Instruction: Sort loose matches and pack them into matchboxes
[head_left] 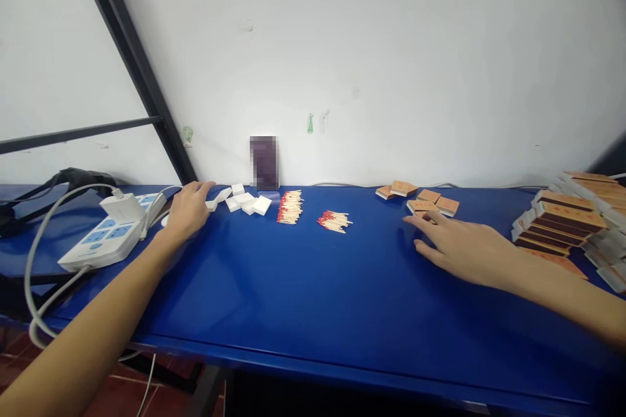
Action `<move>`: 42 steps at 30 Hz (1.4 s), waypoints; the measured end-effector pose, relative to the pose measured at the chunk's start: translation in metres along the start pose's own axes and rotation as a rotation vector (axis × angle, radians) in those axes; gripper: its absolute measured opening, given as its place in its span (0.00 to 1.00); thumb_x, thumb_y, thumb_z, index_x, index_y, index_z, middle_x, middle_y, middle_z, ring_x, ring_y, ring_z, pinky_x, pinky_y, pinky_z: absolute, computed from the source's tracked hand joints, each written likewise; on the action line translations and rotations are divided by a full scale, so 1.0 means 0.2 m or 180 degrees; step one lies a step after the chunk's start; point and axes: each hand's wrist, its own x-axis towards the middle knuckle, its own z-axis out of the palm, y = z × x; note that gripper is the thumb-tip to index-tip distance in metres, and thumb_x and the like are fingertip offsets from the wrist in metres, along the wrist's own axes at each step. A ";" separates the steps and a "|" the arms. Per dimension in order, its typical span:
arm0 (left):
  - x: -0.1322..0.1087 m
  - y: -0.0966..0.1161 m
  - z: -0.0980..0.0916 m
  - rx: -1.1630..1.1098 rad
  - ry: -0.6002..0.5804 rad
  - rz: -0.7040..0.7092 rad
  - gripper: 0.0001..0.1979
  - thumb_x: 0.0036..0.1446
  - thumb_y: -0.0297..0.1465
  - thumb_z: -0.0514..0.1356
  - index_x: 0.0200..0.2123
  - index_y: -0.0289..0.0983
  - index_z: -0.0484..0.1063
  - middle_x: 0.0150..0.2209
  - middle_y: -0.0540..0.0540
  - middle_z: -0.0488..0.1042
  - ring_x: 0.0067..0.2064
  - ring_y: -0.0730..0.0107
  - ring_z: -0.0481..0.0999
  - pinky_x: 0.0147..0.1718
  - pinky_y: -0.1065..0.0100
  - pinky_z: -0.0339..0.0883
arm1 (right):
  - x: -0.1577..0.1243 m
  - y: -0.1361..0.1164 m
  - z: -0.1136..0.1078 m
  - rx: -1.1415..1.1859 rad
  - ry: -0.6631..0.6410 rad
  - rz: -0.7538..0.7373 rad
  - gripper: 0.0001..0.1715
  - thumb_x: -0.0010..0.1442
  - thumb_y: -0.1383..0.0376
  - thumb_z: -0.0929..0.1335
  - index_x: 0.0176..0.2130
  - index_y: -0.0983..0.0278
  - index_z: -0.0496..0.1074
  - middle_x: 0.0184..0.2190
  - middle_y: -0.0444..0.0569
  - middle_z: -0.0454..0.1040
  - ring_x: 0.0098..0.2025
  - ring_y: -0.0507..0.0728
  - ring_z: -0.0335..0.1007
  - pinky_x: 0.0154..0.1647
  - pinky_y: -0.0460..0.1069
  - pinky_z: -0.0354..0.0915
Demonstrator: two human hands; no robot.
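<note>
My left hand [188,210] rests at the left of the blue table, fingers stretched out beside a loose group of small white matchbox trays [262,206]. It appears to hold nothing; whether it touches the nearest tray is unclear. On the right, my right hand [452,244] reaches over the table with thumb and fingers apart and nothing in its grasp. Its fingertips are next to several orange-topped matchboxes [425,206], partly covering the closest ones. Between the hands lie a larger pile of red-tipped matches [290,207] and a smaller one [334,221].
Stacked matchboxes [562,225] stand at the far right, near my right forearm. A white power strip [110,234] with a plugged-in charger [123,207] and looping cables is at the left. A pixelated dark rectangular object [265,163] leans against the wall [391,65].
</note>
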 end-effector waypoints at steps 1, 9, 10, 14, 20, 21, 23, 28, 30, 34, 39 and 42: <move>0.01 0.00 0.00 0.0131 -0.0133 0.0066 0.30 0.56 0.22 0.49 0.63 0.37 0.61 0.58 0.37 0.68 0.60 0.50 0.66 0.57 0.54 0.61 | 0.00 0.00 0.00 0.0018 -0.0014 0.0007 0.31 0.64 0.54 0.53 0.61 0.58 0.63 0.61 0.59 0.65 0.42 0.69 0.75 0.41 0.65 0.71; 0.03 0.01 0.05 0.0278 -0.0426 0.0303 0.35 0.52 0.18 0.49 0.65 0.34 0.58 0.56 0.33 0.71 0.55 0.46 0.73 0.61 0.38 0.45 | 0.01 -0.04 -0.02 -0.0164 0.0209 -0.0072 0.29 0.65 0.58 0.55 0.60 0.61 0.65 0.61 0.63 0.64 0.45 0.68 0.75 0.39 0.63 0.72; 0.04 0.01 0.05 0.0230 -0.0411 0.0353 0.36 0.51 0.19 0.49 0.65 0.35 0.58 0.57 0.33 0.71 0.56 0.46 0.72 0.61 0.40 0.48 | 0.00 -0.05 -0.03 -0.0204 0.0240 -0.0080 0.29 0.66 0.59 0.54 0.60 0.62 0.65 0.60 0.63 0.65 0.44 0.67 0.75 0.38 0.62 0.72; 0.01 0.04 0.03 -0.0035 -0.0312 0.0616 0.37 0.50 0.19 0.49 0.65 0.38 0.57 0.58 0.38 0.70 0.58 0.54 0.71 0.59 0.53 0.59 | -0.01 -0.05 -0.04 -0.0317 0.0290 -0.0078 0.28 0.67 0.60 0.53 0.60 0.63 0.65 0.59 0.62 0.67 0.44 0.64 0.75 0.36 0.58 0.72; 0.08 0.09 -0.03 -0.1151 0.0287 0.0295 0.25 0.56 0.30 0.48 0.57 0.35 0.66 0.55 0.40 0.73 0.52 0.57 0.75 0.55 0.60 0.65 | 0.00 -0.08 -0.06 -0.0288 0.0223 -0.0095 0.27 0.67 0.60 0.55 0.61 0.63 0.64 0.59 0.62 0.67 0.44 0.65 0.76 0.38 0.59 0.71; 0.12 0.10 -0.03 -0.1159 0.0302 0.0158 0.25 0.57 0.31 0.47 0.57 0.34 0.66 0.55 0.39 0.72 0.53 0.55 0.74 0.56 0.59 0.63 | 0.01 -0.09 -0.07 -0.0274 0.0224 -0.0100 0.27 0.66 0.60 0.56 0.61 0.63 0.65 0.58 0.62 0.67 0.43 0.66 0.76 0.37 0.59 0.71; 0.19 0.11 -0.01 -0.1179 0.0194 0.0069 0.26 0.59 0.35 0.46 0.58 0.32 0.64 0.56 0.36 0.72 0.51 0.55 0.75 0.55 0.58 0.64 | 0.02 -0.13 -0.09 -0.0231 0.0246 -0.0159 0.27 0.66 0.60 0.56 0.60 0.63 0.65 0.56 0.61 0.69 0.43 0.65 0.76 0.38 0.59 0.70; 0.30 0.15 0.13 -0.1228 -0.0401 0.0272 0.30 0.60 0.48 0.46 0.56 0.36 0.69 0.58 0.39 0.71 0.60 0.51 0.67 0.58 0.55 0.59 | 0.06 -0.21 -0.13 -0.0229 0.0458 -0.0424 0.24 0.65 0.61 0.58 0.56 0.66 0.69 0.47 0.58 0.75 0.53 0.68 0.68 0.51 0.60 0.65; 0.30 0.16 0.17 -0.1235 -0.0602 0.0356 0.33 0.59 0.52 0.46 0.58 0.38 0.68 0.59 0.40 0.70 0.61 0.50 0.65 0.58 0.54 0.58 | 0.08 -0.22 -0.13 -0.0261 0.0508 -0.0473 0.24 0.66 0.60 0.58 0.54 0.67 0.70 0.45 0.58 0.75 0.53 0.68 0.67 0.53 0.61 0.62; 0.27 0.16 0.19 -0.1179 -0.0853 0.0493 0.36 0.54 0.57 0.50 0.58 0.41 0.69 0.61 0.41 0.68 0.63 0.46 0.63 0.59 0.54 0.56 | 0.09 -0.23 -0.14 0.0001 0.0323 -0.0390 0.23 0.67 0.62 0.57 0.54 0.67 0.69 0.47 0.59 0.73 0.50 0.65 0.70 0.47 0.57 0.65; 0.21 0.16 0.14 -0.1084 -0.0908 0.0521 0.37 0.57 0.59 0.45 0.61 0.43 0.66 0.63 0.43 0.66 0.65 0.46 0.60 0.61 0.51 0.54 | 0.08 -0.25 -0.12 0.0126 0.0420 -0.0408 0.21 0.66 0.65 0.57 0.52 0.67 0.70 0.46 0.58 0.73 0.46 0.63 0.72 0.42 0.55 0.67; 0.19 0.21 0.09 -0.1039 -0.0842 0.0483 0.38 0.59 0.59 0.40 0.63 0.44 0.63 0.65 0.42 0.62 0.67 0.46 0.56 0.62 0.47 0.51 | 0.08 -0.25 -0.10 -0.0060 0.0663 -0.0519 0.20 0.64 0.65 0.59 0.50 0.67 0.72 0.45 0.59 0.74 0.46 0.65 0.72 0.44 0.58 0.66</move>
